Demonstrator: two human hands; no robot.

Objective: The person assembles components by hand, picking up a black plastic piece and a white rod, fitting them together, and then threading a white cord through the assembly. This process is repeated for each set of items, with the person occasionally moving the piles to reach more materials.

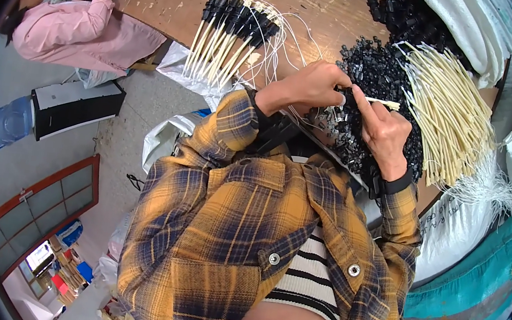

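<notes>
The left hand [313, 82] is bent over the black pile [370, 62], its grip drawn narrow; what is pinched there cannot be told. The right hand [388, 135] is set close to it, index finger reached toward the left fingertips, the other fingers curled. A pale stick [383, 103] is seen just beyond that index finger, above the pile; whether it is held by the right grip cannot be told. More sticks [450, 113] are heaped to the right; fitted sticks [223, 34] are laid across the desk [325, 8] edge.
</notes>
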